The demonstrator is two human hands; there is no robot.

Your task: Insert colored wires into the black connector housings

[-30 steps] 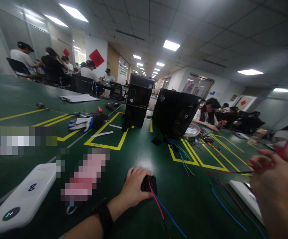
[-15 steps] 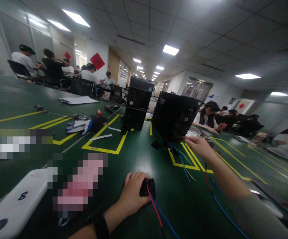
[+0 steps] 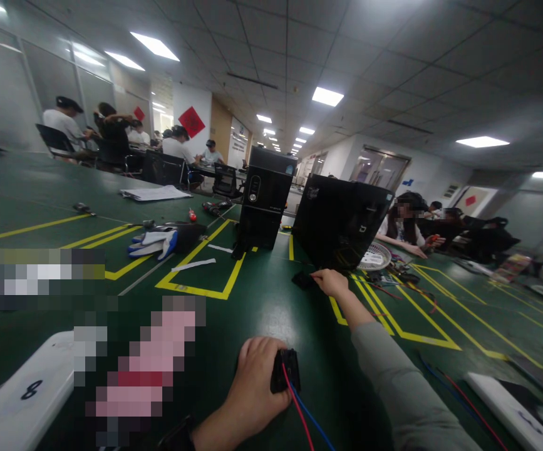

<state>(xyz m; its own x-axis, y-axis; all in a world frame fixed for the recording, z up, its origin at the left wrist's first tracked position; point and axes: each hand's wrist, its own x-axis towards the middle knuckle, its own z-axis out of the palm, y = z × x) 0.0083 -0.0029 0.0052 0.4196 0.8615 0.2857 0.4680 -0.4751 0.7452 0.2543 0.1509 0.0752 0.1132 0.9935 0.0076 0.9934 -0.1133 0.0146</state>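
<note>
My left hand (image 3: 259, 382) is wrapped round a small black block-shaped part (image 3: 291, 371) low over the green table. A red wire (image 3: 300, 410) and a blue wire (image 3: 312, 418) run from that part toward me. Further forward, my right hand (image 3: 331, 285) reaches out over the table. Its fingertips are pinched at the edge of a small flat black piece (image 3: 301, 280), whose kind I cannot make out. Just behind this hand stands a large black box (image 3: 339, 219). The right forearm hides part of the table.
Left of it stands a black computer-like tower (image 3: 266, 200). Yellow tape (image 3: 191, 290) marks areas on the table (image 3: 158, 351). Gloves (image 3: 153, 243), papers (image 3: 156, 193), a white device (image 3: 31, 388) and a round basket (image 3: 375, 257) lie about. A person (image 3: 405, 228) sits across at right.
My right hand has moved left from the large black box's lower corner to the small flat black piece. Blue and green wires near that corner no longer show. My left hand keeps its hold.
</note>
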